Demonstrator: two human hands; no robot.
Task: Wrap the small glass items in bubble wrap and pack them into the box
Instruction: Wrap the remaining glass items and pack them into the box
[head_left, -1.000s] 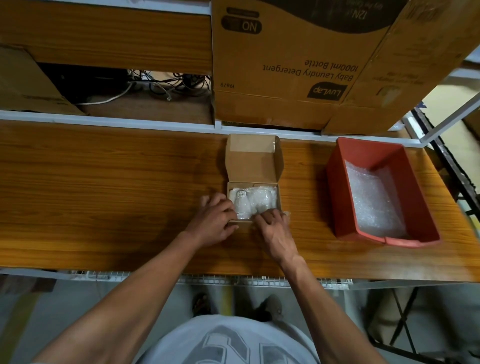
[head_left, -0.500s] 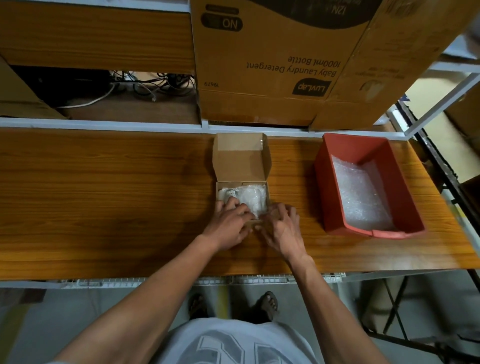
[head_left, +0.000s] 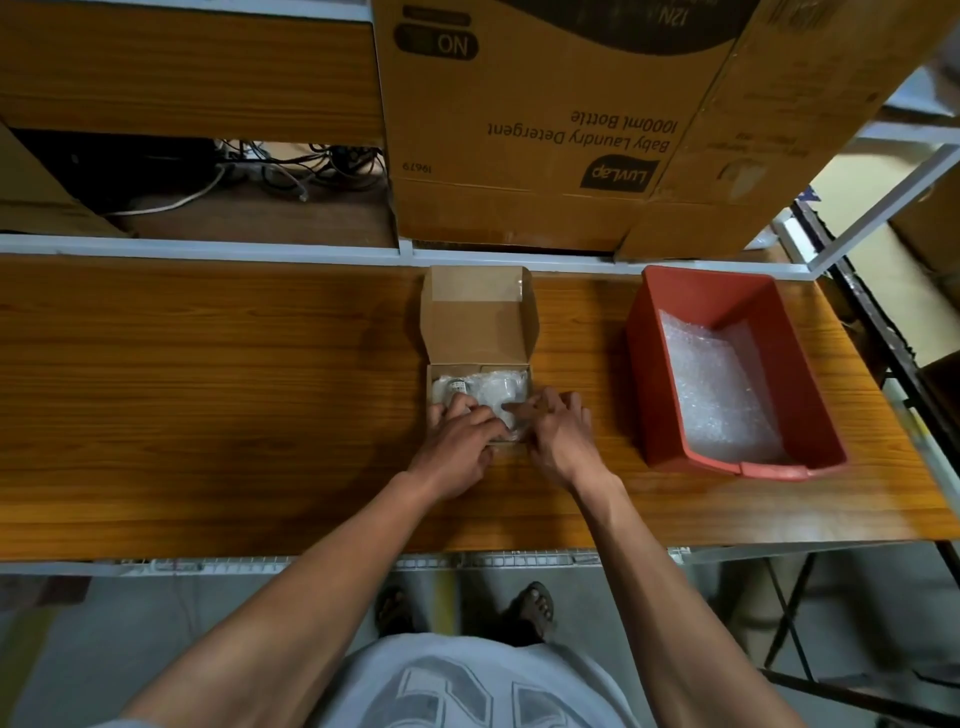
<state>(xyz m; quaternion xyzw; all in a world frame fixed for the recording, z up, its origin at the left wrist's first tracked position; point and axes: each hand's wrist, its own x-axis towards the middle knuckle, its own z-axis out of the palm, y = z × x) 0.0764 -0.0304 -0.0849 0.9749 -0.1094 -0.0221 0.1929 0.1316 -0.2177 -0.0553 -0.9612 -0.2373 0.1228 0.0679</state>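
1. Spanning the view, a wooden table (head_left: 208, 389) with glossy grain ran beneath a shelf carrying a large printed carton (head_left: 545, 130) and tangled cables (head_left: 291, 171).
2. A red plastic bin (head_left: 654, 364), rectangular with sloped walls, sat well right of centre, with loose bubble wrap (head_left: 717, 384) inside it.
3. The small cardboard box (head_left: 480, 322) lay open at centre, lid flap tilted back, bare tabletop broad to its left.
4. Wrapped glass items (head_left: 485, 389) filled the box.
5. The left hand (head_left: 460, 447) and right hand (head_left: 558, 436) pressed bent fingers on the wrapped bundles at the box's near edge; whether either one gripped anything could not be told.
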